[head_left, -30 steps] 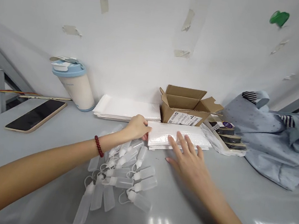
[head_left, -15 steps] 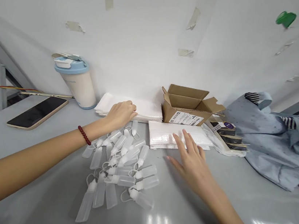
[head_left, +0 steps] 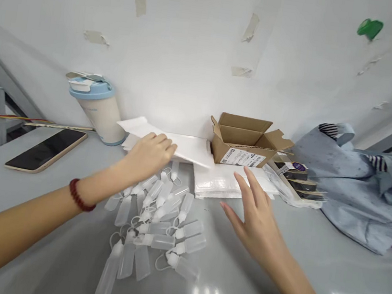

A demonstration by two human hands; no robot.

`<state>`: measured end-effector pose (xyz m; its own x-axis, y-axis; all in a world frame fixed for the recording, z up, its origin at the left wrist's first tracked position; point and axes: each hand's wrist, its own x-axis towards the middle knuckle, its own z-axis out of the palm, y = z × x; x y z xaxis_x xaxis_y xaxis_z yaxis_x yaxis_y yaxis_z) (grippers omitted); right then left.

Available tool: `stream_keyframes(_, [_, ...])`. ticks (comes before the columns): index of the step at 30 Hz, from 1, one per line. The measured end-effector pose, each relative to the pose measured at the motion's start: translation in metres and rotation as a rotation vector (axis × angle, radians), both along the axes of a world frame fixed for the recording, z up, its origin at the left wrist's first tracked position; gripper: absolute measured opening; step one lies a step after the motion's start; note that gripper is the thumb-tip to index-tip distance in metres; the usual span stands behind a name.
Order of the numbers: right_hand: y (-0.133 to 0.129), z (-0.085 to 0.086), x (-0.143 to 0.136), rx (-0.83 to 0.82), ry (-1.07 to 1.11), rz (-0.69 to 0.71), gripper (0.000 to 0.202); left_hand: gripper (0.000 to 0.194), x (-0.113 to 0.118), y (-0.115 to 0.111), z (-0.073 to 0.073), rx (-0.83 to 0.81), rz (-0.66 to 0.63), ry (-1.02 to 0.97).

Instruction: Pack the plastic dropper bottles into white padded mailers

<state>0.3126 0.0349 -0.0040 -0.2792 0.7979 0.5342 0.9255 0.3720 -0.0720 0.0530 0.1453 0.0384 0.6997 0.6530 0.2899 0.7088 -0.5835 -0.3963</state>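
My left hand (head_left: 152,153), with a dark red bead bracelet at the wrist, is closed on the front edge of a white mailer envelope (head_left: 192,147). The envelope is lifted and tilted off the stack beneath it; its far left corner sticks up near the tumbler. My right hand (head_left: 257,215) hovers with fingers spread, holding nothing, just in front of a second pile of white mailers (head_left: 213,182). Several small translucent squeeze bottles (head_left: 158,242) with white caps and tethers lie in a loose heap on the table, below and to the right of my left hand.
A cream tumbler (head_left: 104,118) with a blue lid and a phone (head_left: 47,149) stand and lie at left. Behind the mailers sits an open cardboard box (head_left: 241,143). Plastic-wrapped dark items (head_left: 300,180) and light blue cloth (head_left: 352,191) are at right, against the white wall (head_left: 187,44).
My left hand has lifted the top mailer off its stack and drawn it slightly toward me. My right hand has stayed nearly in place, fingers still spread.
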Motion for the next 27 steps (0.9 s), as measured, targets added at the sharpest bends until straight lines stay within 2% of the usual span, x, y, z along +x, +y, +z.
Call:
stream_keyframes(3, [-0.006, 0.004, -0.008, 0.113, -0.014, 0.087, 0.053, 0.029, 0.0, -0.039, -0.005, 0.07, -0.116, -0.027])
stream_keyframes(6, [-0.014, 0.005, -0.015, 0.16, -0.141, 0.142, 0.048, 0.026, 0.005, -0.07, -0.013, 0.252, -0.353, -0.115])
stream_keyframes(8, [-0.016, 0.005, -0.017, 0.184, -0.197, 0.186, 0.045, 0.022, 0.005, -0.08, -0.017, 0.189, -0.448, -0.174])
stream_keyframes(9, [-0.016, 0.004, -0.017, 0.198, -0.208, 0.203, 0.042, 0.022, 0.003, -0.082, -0.018, 0.107, -0.448, -0.211])
stream_keyframes(10, [-0.016, 0.004, -0.016, 0.214, -0.213, 0.207, 0.04, 0.027, -0.002, -0.08, -0.018, 0.022, -0.412, -0.26])
stream_keyframes(12, [-0.013, 0.004, -0.013, 0.245, -0.215, 0.186, 0.039, 0.038, -0.015, -0.073, -0.018, -0.108, -0.24, -0.385])
stream_keyframes(15, [-0.009, 0.006, -0.01, 0.301, -0.199, 0.145, 0.042, 0.045, -0.041, -0.057, -0.013, -0.298, 0.188, -0.67])
stream_keyframes(16, [-0.008, 0.008, -0.01, 0.318, -0.197, 0.138, 0.043, 0.049, -0.049, -0.052, -0.011, -0.417, 0.309, -0.791])
stream_keyframes(17, [-0.009, 0.009, -0.01, 0.331, -0.199, 0.134, 0.044, 0.052, -0.055, -0.048, -0.009, -0.566, 0.374, -0.915])
stream_keyframes(19, [-0.01, 0.01, -0.012, 0.344, -0.204, 0.13, 0.046, 0.05, -0.062, -0.044, -0.006, -0.899, 0.382, -1.149])
stream_keyframes(21, [-0.01, 0.008, -0.013, 0.331, -0.208, 0.112, 0.05, 0.039, -0.065, -0.045, -0.005, -1.174, 0.3, -1.33])
stream_keyframes(24, [-0.008, -0.001, -0.014, 0.263, -0.226, 0.038, 0.055, 0.027, -0.064, -0.055, -0.009, -1.368, 0.221, -1.479])
stream_keyframes(27, [-0.007, -0.009, -0.015, 0.15, -0.229, 0.004, 0.062, 0.026, -0.06, -0.069, -0.016, -1.484, 0.143, -1.482])
